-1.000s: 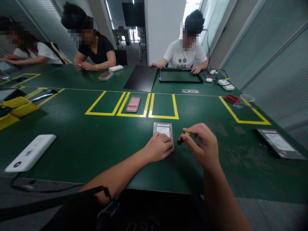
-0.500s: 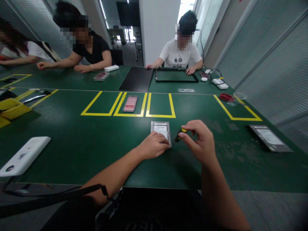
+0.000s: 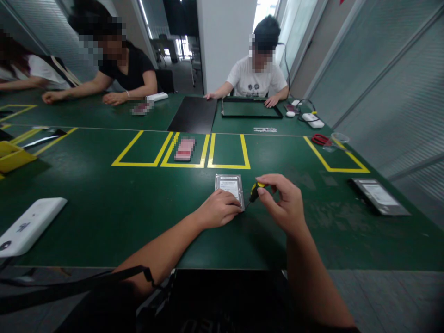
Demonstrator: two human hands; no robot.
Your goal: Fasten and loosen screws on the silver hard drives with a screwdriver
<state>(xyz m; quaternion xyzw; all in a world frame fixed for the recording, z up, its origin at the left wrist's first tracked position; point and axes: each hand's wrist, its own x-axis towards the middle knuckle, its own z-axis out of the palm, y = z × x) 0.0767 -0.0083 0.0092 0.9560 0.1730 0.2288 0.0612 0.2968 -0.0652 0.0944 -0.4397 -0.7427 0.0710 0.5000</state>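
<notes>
A silver hard drive (image 3: 229, 183) with a white label lies flat on the green table in front of me. My left hand (image 3: 222, 208) grips its near end, the fingers covering that part of the drive. Between the thumb and fingers of my right hand (image 3: 282, 201) is a short black and yellow screwdriver (image 3: 255, 192). It slants down to the left, and its thin tip meets the drive's near right corner; the exact contact point is too small to make out.
A larger hard drive (image 3: 379, 196) rests at the right, a white power bank (image 3: 33, 226) at the left. Yellow tape outlines (image 3: 229, 166) mark the table beyond my hands, with a pink phone-like thing (image 3: 185, 149) inside one. Across the table, a person handles a black frame (image 3: 251, 116).
My view has turned slightly right, so everything sits a little further left. Both hands keep their holds on the drive and the screwdriver, and the screwdriver stands a bit more upright.
</notes>
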